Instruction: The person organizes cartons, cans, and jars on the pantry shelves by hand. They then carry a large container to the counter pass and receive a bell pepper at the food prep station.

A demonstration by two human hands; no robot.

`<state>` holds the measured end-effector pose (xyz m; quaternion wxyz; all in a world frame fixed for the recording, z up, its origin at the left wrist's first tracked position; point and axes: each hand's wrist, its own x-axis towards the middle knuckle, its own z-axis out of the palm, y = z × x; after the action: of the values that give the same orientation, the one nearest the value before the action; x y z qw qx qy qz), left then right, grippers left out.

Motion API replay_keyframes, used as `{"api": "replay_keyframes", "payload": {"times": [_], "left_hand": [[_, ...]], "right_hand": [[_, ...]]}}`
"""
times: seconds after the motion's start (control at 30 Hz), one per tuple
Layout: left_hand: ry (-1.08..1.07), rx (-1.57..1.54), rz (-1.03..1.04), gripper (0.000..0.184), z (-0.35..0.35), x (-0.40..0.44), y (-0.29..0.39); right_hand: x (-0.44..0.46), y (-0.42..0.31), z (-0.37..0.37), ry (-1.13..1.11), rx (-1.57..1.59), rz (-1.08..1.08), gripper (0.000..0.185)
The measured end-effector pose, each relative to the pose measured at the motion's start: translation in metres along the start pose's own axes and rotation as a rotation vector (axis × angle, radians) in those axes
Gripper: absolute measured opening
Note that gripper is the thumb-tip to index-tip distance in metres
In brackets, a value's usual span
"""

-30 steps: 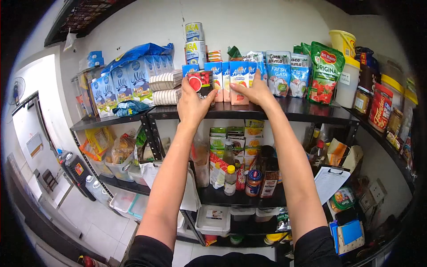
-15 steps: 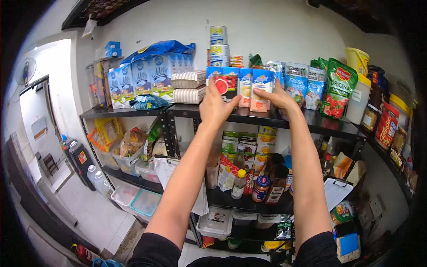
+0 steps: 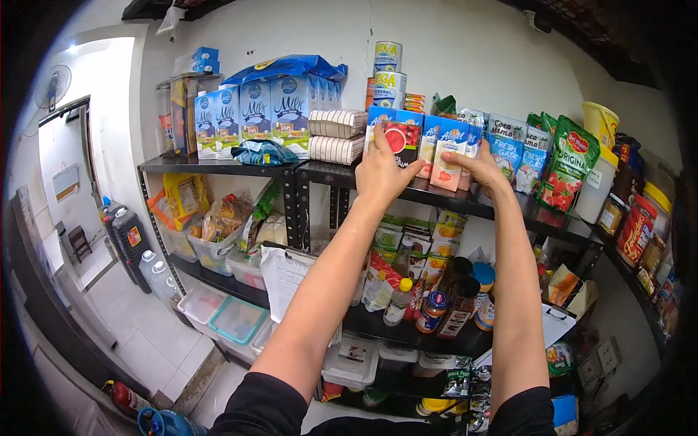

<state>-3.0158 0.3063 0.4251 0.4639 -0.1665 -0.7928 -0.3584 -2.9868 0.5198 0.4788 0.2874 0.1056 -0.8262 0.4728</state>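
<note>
My left hand (image 3: 385, 166) is closed around the left side of a dark carton (image 3: 402, 139) with red fruit on its front, thumb at the lower right corner. Blue-topped cartons (image 3: 409, 117) stand just behind it. My right hand (image 3: 481, 167) grips a blue, white and peach Angel carton (image 3: 446, 174), its thumb pressed on the front and its fingers round the right side. Another Angel carton (image 3: 427, 151) stands between the two hands. All these sit at the front of the black upper shelf (image 3: 338, 173).
Left of my hands are striped folded cloths (image 3: 337, 149) and milk cartons (image 3: 289, 109). Stacked mackerel cans (image 3: 390, 89) stand behind. To the right are coconut milk pouches (image 3: 503, 149) and a green sauce pouch (image 3: 571, 163). Jars and bottles (image 3: 432, 311) fill the shelf below.
The whole view has shifted and tilted, so the shelf and both hands appear farther right. Both hands keep about the same hold on the cartons.
</note>
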Motion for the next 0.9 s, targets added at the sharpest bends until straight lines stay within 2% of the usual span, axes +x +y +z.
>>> {"api": "replay_keyframes", "payload": {"times": [0.13,0.2,0.23,0.27,0.33,0.4,0.47,0.5,0.53,0.6,0.63,0.73,0.87,0.9], "left_hand": [[0.034,0.006,0.018,0.109,0.002,0.000,-0.002],[0.024,0.009,0.013,0.108,0.002,0.001,-0.002],[0.035,0.018,0.025,0.108,0.002,0.000,-0.001],[0.044,0.026,0.038,0.108,0.002,0.000,-0.001],[0.061,0.038,0.029,0.108,0.006,0.001,-0.004],[0.057,0.041,0.019,0.106,0.008,0.002,-0.005],[0.069,0.077,0.017,0.104,0.008,0.000,-0.002],[0.031,0.092,-0.025,0.104,0.005,0.000,0.002],[0.072,0.105,0.014,0.104,0.008,-0.001,0.001],[0.077,0.128,0.019,0.104,0.006,-0.001,0.006],[0.074,0.132,0.019,0.104,0.008,-0.001,0.006],[0.083,0.127,0.002,0.106,0.006,-0.001,0.005],[0.038,0.159,0.028,0.107,0.006,0.001,0.001],[-0.028,0.148,-0.008,0.107,0.002,0.002,0.003]], "right_hand": [[0.003,0.014,-0.007,0.042,0.125,-0.050,0.106],[0.002,0.018,-0.027,0.080,-0.011,0.031,0.102],[0.009,0.025,-0.041,0.132,-0.190,0.130,0.099],[0.009,0.036,-0.057,0.153,-0.185,0.144,0.099],[-0.011,0.030,-0.082,0.065,-0.056,0.064,0.102],[-0.017,0.037,-0.102,0.073,0.005,0.105,0.105],[-0.015,0.056,-0.114,0.177,0.022,0.080,0.114],[-0.016,0.061,-0.118,0.158,0.074,0.046,0.123],[-0.016,0.064,-0.121,0.169,0.078,0.056,0.123],[-0.016,0.066,-0.121,0.159,0.011,0.089,0.103],[-0.017,0.063,-0.120,0.121,0.067,0.102,0.100],[-0.016,0.055,-0.106,0.065,0.096,0.015,0.096],[-0.006,0.036,-0.078,-0.029,0.048,0.092,0.099],[0.001,0.039,-0.072,-0.071,0.065,0.054,0.104]]}}
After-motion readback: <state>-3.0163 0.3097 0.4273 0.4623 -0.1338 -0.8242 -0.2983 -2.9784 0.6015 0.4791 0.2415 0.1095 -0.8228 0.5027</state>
